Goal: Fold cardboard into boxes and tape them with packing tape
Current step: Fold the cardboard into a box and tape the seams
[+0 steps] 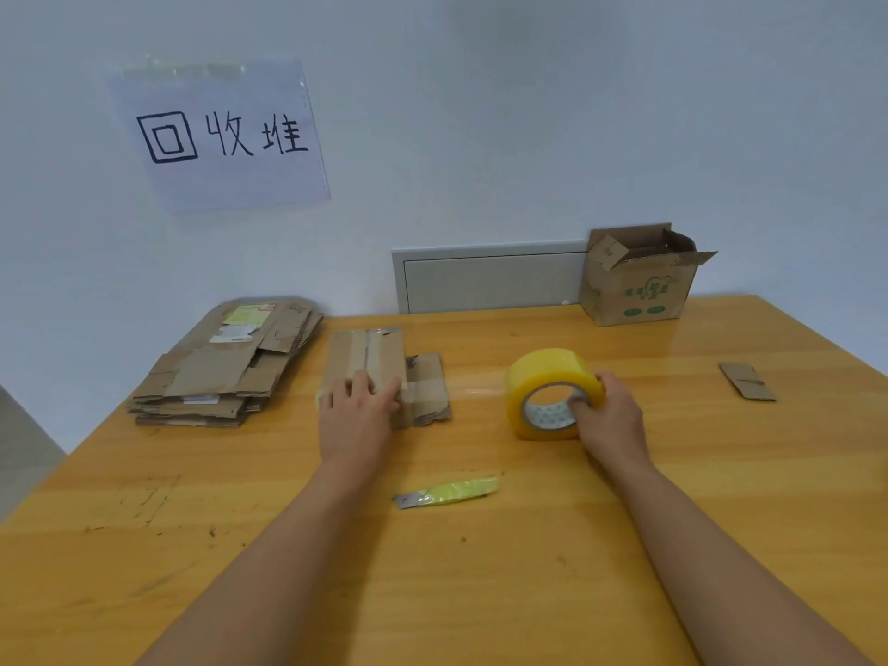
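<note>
A small folded cardboard box (367,358) with a tape strip down its top stands on the wooden table (432,569), flaps spread to its right. My left hand (358,406) lies on its near end, fingers fairly straight, pressing it down. To the right, my right hand (608,411) grips a big yellow roll of packing tape (548,384), fingers hooked inside its core. A thin clear strand of tape stretches from the roll toward the box.
A stack of flattened cardboard (226,372) lies at the back left. A yellow-handled utility knife (447,492) rests between my forearms. An open printed box (639,276) stands at the back right, and a small cardboard scrap (747,381) lies near the right edge.
</note>
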### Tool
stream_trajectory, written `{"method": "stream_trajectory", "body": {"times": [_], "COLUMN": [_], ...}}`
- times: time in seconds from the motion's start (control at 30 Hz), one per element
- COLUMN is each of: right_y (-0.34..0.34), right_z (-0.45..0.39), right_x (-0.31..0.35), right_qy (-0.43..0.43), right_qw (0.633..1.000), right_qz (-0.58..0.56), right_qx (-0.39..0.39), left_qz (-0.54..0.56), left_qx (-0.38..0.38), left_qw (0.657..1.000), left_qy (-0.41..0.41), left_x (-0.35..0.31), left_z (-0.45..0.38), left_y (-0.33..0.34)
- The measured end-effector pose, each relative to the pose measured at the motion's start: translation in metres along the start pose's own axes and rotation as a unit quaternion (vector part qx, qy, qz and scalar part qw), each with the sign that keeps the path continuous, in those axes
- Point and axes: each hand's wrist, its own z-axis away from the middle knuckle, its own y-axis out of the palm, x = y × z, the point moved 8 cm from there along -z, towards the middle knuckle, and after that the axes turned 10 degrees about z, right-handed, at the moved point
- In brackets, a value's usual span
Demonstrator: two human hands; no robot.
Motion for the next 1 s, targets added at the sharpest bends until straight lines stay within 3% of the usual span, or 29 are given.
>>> {"method": "stream_trajectory", "body": {"times": [0.3,0.37,0.43,0.47,0.53,0.6,0.63,0.7,1.0], "right_y": [-0.013,-0.029,-0.034,-0.027,0.006,0.051,0.068,0.083,0.087], "right_z": [0.005,0.020,0.045,0.056,0.079,0.104,0.114,0.123,0.118], "right_x": [-0.003,0.016,0.052,0.070,0.100,0.108,0.103,0.100,0.106], "right_qy": [0.032,-0.042,-0.177,-0.247,-0.376,-0.423,-0.419,-0.411,-0.311], "right_qw": [0.995,0.979,0.949,0.940,0.919,0.871,0.845,0.817,0.810], "right_qz": [0.016,0.068,0.096,0.094,0.107,0.194,0.242,0.296,0.307], "right_qx": [-0.095,-0.187,-0.241,-0.216,-0.055,0.157,0.227,0.277,0.392], "left_qz": [0.011,0.015,0.019,0.023,0.029,0.032,0.035,0.040,0.084], "left_qx": [0.014,0.015,0.016,0.015,0.013,0.014,0.015,0.014,-0.005], "left_qw": [1.000,1.000,1.000,0.999,0.999,0.999,0.999,0.999,0.996], "left_qy": [0.007,0.010,0.014,0.017,0.021,0.022,0.022,0.027,0.031], "left_x": [0.008,0.010,0.009,0.009,0.010,0.010,0.010,0.010,0.019], "left_z": [0.003,0.004,0.006,0.007,0.009,0.009,0.009,0.010,0.008], "left_y": [0.002,0.003,0.004,0.004,0.005,0.004,0.003,0.002,0.006]}}
